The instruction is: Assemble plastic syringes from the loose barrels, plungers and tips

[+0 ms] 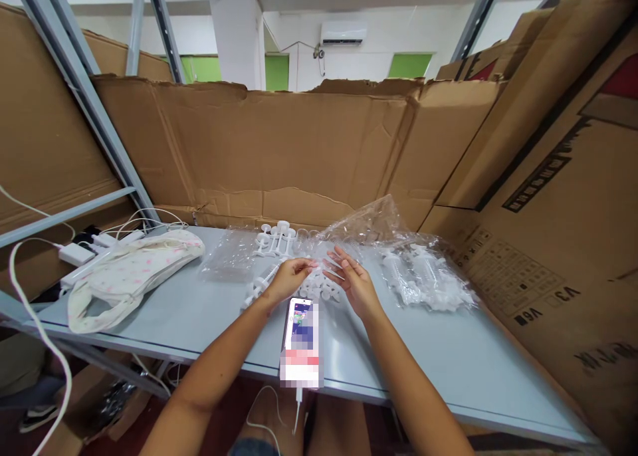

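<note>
Both forearms bare to the elbow; no sleeves, rings or watch visible.

Small white plastic syringe-like parts with round flat ends [319, 284] lie in a loose cluster at the centre of the frame on the grey tabletop, between and under the two hands. One slim white piece is pinched at the fingertips of the left hand [288, 276]; its exact form cannot be told. The right hand [355, 282] is spread flat over the cluster, fingers extended, touching or just above the parts.
</note>
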{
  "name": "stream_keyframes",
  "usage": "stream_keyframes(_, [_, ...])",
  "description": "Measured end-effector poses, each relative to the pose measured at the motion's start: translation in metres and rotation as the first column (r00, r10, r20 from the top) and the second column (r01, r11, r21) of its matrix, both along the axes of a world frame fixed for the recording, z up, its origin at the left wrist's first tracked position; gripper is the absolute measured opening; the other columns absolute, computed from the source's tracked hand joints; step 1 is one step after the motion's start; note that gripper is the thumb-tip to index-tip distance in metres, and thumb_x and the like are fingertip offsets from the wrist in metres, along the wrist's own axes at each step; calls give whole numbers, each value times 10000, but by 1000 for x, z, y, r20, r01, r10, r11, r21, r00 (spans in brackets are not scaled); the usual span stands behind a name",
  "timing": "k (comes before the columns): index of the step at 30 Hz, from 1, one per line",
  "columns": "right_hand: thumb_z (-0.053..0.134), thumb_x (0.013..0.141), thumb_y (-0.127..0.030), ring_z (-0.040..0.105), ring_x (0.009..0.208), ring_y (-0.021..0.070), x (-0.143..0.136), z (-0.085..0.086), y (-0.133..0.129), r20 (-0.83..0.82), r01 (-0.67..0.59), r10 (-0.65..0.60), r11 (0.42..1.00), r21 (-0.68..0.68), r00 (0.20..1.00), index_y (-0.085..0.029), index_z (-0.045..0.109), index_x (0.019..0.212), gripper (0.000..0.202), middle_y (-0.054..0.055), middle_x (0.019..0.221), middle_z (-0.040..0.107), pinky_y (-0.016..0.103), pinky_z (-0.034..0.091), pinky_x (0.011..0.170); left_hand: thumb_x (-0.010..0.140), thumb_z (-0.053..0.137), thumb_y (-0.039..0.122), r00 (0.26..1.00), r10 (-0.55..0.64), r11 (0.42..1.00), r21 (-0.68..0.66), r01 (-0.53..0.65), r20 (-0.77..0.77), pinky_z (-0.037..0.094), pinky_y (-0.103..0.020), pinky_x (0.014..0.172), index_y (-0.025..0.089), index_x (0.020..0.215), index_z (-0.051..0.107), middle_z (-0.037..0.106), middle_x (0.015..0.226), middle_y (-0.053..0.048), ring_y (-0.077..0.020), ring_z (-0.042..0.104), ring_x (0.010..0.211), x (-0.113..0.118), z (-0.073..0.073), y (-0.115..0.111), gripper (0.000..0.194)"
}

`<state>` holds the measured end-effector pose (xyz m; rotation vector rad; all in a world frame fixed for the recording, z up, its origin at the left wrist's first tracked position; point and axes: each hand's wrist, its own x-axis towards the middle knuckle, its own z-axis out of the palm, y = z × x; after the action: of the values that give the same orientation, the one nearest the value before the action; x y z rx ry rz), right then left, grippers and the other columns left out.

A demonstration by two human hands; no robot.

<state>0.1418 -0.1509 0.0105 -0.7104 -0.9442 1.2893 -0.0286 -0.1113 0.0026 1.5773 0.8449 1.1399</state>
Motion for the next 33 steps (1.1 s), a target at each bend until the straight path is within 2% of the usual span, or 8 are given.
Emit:
stream_keyframes(6, [610, 782, -438, 591, 1089, 224, 11, 3, 4, -125, 154, -148, 987, 43, 981, -354, 551, 1185, 416, 30, 1241, 593, 480, 437, 954, 778, 545, 224, 936, 174, 940, 334, -65, -305, 451, -313, 841, 215, 899, 688, 660, 996, -59, -184, 598, 873, -12, 2, -1, 188])
stream_keyframes(11, [581, 801, -441, 568, 1124, 216, 19, 3, 7, -181, 245, -230, 968, 61, 956, -361, 509, 1216, 429, 25, 1269, 571, 493, 416, 970, 733, 581, 181, 819, 220, 924, 383, 0, -530, 370, -350, 943, 247, 984, 670, 678, 988, -45, -230, 558, 983, -16, 0, 1, 275])
stream_keyframes(15, [591, 797, -427, 579, 1109, 216, 18, 4, 6, -202, 239, -225, 970, 52, 953, -347, 525, 1194, 410, 22, 1240, 592, 492, 405, 981, 735, 580, 182, 768, 244, 916, 401, 18, -591, 350, -368, 953, 243, 984, 672, 680, 995, -56, -247, 564, 978, -16, -1, 1, 273])
stream_keyframes(22, [579, 795, -441, 574, 1114, 213, 19, 6, 5, -201, 215, -199, 975, 61, 959, -371, 522, 1199, 414, 4, 1255, 581, 485, 406, 985, 765, 573, 265, 828, 282, 918, 386, -87, -484, 348, -356, 969, 243, 947, 678, 675, 1017, -42, -235, 562, 1000, -17, 5, -1, 211])
stream_keyframes(25, [572, 797, -436, 592, 1084, 208, 21, 7, 5, -200, 171, -159, 984, 41, 967, -382, 529, 1189, 398, -9, 1269, 569, 463, 435, 961, 798, 552, 347, 919, 280, 927, 326, -183, -279, 367, -351, 958, 228, 925, 680, 669, 1022, -48, -224, 562, 1008, -16, 13, -2, 216])
stream_keyframes(27, [562, 802, -430, 611, 1047, 210, 23, 8, 5, -195, 118, -112, 993, 21, 975, -377, 542, 1173, 375, -13, 1257, 579, 445, 470, 916, 797, 556, 417, 971, 218, 960, 199, -195, -98, 402, -344, 920, 202, 946, 672, 664, 1033, -66, -217, 579, 981, -16, 19, -2, 286])
stream_keyframes(30, [546, 812, -412, 653, 937, 205, 22, 9, 3, -173, -6, 4, 1000, -12, 985, -349, 562, 1153, 347, -5, 1168, 639, 394, 527, 797, 793, 531, 523, 988, 55, 998, -49, -49, 142, 447, -349, 860, 165, 1051, 631, 649, 1085, -106, -214, 611, 930, -20, 28, -3, 452])
stream_keyframes(33, [539, 816, -403, 678, 758, 180, 21, 9, 1, -119, -157, 152, 987, -38, 981, -296, 587, 1130, 335, 14, 1004, 701, 323, 547, 646, 792, 466, 611, 949, -75, 966, -214, 145, 305, 469, -355, 831, 153, 1116, 596, 632, 1124, -135, -234, 624, 944, -25, 34, -4, 576])
